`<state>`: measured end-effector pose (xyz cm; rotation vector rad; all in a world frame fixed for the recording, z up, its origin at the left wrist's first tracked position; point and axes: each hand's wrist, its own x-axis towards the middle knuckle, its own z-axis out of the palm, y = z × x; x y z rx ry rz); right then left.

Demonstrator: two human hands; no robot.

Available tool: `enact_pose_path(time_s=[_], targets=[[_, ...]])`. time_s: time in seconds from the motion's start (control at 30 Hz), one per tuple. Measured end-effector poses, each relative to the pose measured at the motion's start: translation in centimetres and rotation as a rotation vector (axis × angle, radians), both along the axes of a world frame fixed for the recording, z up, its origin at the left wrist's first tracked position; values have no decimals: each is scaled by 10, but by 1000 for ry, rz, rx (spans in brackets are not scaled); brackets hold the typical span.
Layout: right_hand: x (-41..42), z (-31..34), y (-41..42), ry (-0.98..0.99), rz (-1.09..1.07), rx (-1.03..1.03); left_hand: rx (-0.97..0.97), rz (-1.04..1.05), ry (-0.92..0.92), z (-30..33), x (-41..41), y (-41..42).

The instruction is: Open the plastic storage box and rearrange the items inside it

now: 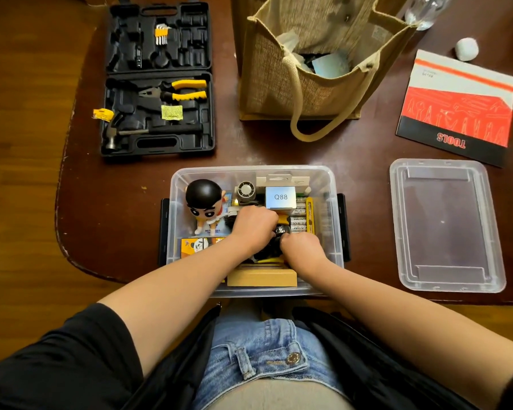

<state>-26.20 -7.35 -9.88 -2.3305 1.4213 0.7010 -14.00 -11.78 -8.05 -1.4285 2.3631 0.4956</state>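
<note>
**Lid off, both hands digging mid-box**

Your left hand & right hand are both down inside the clear plastic storage box, knuckles up, fingers curled under around a black item between them. What exactly each hand grips I can't tell; fingertips are hidden.

Box sits at the near table edge, right in front of you. Its clear plastic lid lies flat on the table to the right, so opening looks done; you're in the rearranging step.

Next move likely needs the black item lifted straight up, w/o knocking the big-headed cartoon figurine at left or the small white cube box marked Q88 behind.

Black item's shape is unreadable, and the tan cardboard box at the near wall is partly covered by your forearms.
</note>
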Motion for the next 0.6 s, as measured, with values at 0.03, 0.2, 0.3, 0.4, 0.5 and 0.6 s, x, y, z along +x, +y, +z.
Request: enact_pose_path(time_s=[0.03,0.2,0.3,0.4,0.5,0.6], targets=[[1,0,-1,10,64,2,-1,-1,-1,0,0,0],[4,0,-10,42,240,16,1,-8,7,2,0,0],[4,3,-10,44,190,10,3,-18,6,3,0,0],[-2,3,-6,-8,42,20,77,-107,78,4,4,6],[-7,2,-3,-64,-83,25,185,-273,138,5,10,15],[-9,1,-3,-103,-166,47,213,-308,169,2,20,20]])
